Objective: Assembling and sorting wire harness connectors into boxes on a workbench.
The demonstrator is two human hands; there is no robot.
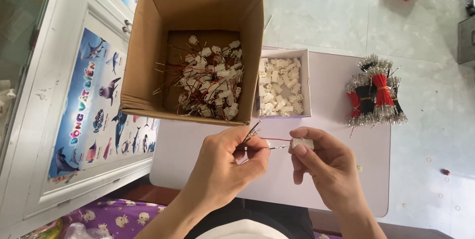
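From the head camera, the left hand (225, 162) pinches a few short wires (253, 132), one red wire (277, 139) reaching toward the white connector (302, 143) clamped in the right hand (326, 162), held level to face it. Just beyond the hands sit a cardboard box (198, 6) of wired connectors and a small white box (306, 78) of empty housings; wire bundles (376, 95) lie beyond the right hand.
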